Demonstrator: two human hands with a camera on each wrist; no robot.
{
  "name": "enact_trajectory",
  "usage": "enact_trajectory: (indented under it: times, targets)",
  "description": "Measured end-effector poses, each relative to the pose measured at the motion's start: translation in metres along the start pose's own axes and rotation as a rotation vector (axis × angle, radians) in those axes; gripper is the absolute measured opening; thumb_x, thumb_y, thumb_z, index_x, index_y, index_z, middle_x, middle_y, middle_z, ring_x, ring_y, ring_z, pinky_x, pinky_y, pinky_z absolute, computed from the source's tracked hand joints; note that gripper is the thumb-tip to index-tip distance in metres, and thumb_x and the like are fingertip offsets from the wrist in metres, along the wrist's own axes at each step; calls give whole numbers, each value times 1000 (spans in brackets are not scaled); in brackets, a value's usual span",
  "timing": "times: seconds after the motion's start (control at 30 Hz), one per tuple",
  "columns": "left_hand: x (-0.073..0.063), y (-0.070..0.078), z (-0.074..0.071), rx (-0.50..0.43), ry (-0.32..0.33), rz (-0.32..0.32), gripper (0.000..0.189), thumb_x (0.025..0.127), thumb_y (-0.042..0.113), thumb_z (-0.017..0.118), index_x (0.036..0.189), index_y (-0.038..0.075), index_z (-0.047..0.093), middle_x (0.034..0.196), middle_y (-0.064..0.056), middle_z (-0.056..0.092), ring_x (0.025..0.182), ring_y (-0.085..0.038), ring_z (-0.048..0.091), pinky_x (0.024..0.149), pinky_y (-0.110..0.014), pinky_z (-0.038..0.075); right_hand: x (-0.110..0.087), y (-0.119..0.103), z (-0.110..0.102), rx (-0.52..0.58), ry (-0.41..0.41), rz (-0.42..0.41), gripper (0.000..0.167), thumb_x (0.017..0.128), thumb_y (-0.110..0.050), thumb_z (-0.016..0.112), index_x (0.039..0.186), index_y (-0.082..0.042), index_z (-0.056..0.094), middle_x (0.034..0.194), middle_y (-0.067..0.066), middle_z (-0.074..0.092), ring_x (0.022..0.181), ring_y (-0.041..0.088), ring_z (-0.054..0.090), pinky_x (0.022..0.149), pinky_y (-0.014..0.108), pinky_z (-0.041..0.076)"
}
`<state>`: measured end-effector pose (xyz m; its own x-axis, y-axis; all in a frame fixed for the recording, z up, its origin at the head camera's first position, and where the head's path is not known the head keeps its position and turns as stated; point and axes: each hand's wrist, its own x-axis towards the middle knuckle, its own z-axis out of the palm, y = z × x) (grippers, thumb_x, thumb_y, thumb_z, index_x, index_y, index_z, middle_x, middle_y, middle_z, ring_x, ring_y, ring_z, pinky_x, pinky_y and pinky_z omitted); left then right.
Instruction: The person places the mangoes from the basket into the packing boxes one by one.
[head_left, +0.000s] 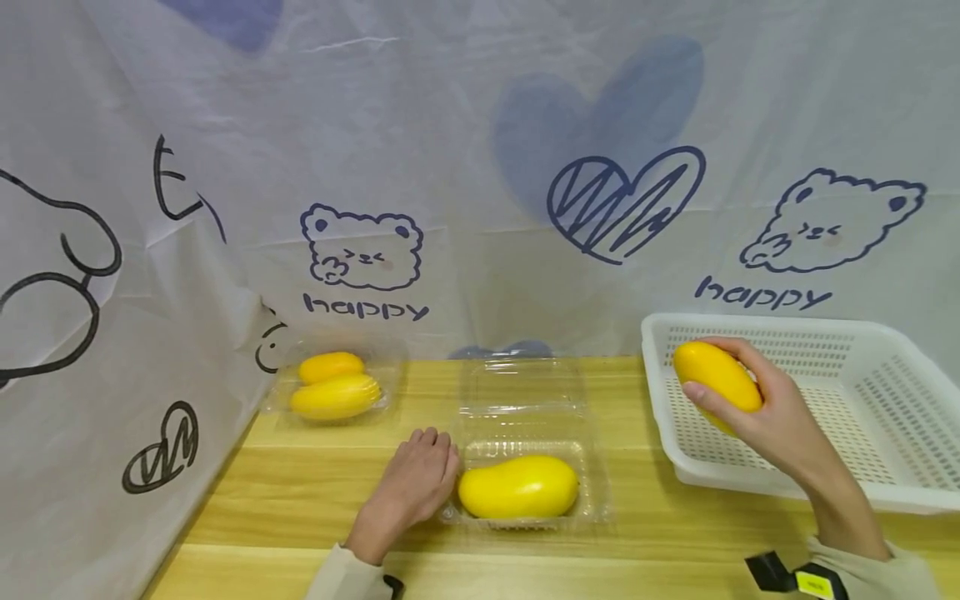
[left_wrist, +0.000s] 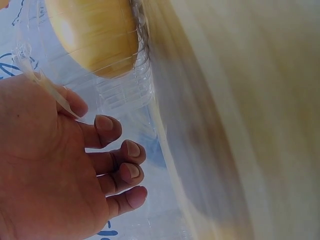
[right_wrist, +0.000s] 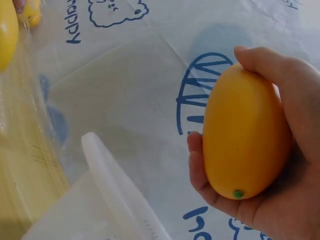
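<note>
Wood-grain table (head_left: 315, 479), doodle-printed cloth (head_left: 480, 158), yellow fruit (head_left: 716, 375)

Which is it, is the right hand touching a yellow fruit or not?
Touching. The right wrist view shows the right hand curled round the yellow fruit, thumb against its top.

In the head view, the right grip (head_left: 772, 412) has fingers partly hidden behind the yellow fruit (head_left: 716, 379), the white basket (head_left: 735, 477) runs off the right edge, and the marking on the yellow label (head_left: 814, 585) is too small to read. The left wrist view cuts off the clear container (left_wrist: 122, 92) at the top and blurs the desk (head_left: 300, 500).
</note>
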<state>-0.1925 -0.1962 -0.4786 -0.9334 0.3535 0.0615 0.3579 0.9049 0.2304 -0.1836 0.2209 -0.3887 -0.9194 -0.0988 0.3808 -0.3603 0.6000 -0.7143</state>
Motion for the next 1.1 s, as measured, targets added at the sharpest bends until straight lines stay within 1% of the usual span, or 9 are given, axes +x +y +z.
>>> enact_trajectory:
  times: [0.17,0.37,0.53,0.63,0.73,0.8,0.87,1.0,1.1]
  targets:
    - [1,0,1,-6,0,1,31,110,20,37,95,2,57,91,-13,53,85,-29,47,78,-46,44,-1,-1,3,38,-24,1,53,98,-22,72,147,-18,54,124,5,58,95,21,54,73,24,51]
    - [1,1,1,5,16,15,32,110,20,37,93,2,57,91,-13,54,87,-29,48,80,-46,45,-1,-2,12,84,-50,-11,51,99,-20,70,147,-12,55,129,10,61,98,14,57,80,17,52]
    - [0,1,1,13,27,16,31,110,19,38,92,1,56,90,-13,54,86,-29,48,79,-46,45,0,-3,22,110,-49,-34,49,99,-16,69,146,-12,55,129,11,62,98,11,60,79,18,54]
    - [-1,0,1,11,27,12,31,110,19,38,93,1,56,91,-14,54,86,-30,49,79,-47,45,1,-5,27,129,-37,-67,50,102,-13,64,150,-14,51,131,10,60,98,11,60,79,19,54]
    - [0,0,1,7,20,7,31,110,20,37,95,1,58,94,-15,56,88,-31,50,81,-48,46,1,-6,33,163,-17,-93,47,106,-9,54,152,-13,47,133,8,57,96,14,59,79,19,53]
    - [0,0,1,3,15,1,32,110,20,36,97,0,59,97,-16,57,90,-31,51,83,-49,46,2,-7,38,190,1,-81,44,108,-9,47,152,-11,46,131,7,55,93,16,57,79,21,51]
    - [0,0,2,1,11,-4,33,110,21,36,99,0,59,99,-17,58,92,-32,51,85,-50,47,2,-9,43,220,19,-45,41,109,-9,42,150,-10,46,128,8,53,90,18,57,76,25,51]
    - [0,0,2,0,5,-7,34,110,21,36,101,-1,60,101,-18,59,93,-33,52,86,-51,47,2,-13,51,286,29,22,40,110,-12,37,149,-10,42,123,11,51,85,20,61,69,32,54]
    - [1,1,1,-2,2,-11,34,111,22,36,101,-1,60,101,-18,58,92,-32,51,85,-51,47,3,-14,55,321,24,35,40,111,-15,36,151,-14,40,119,15,52,79,23,64,64,35,55]
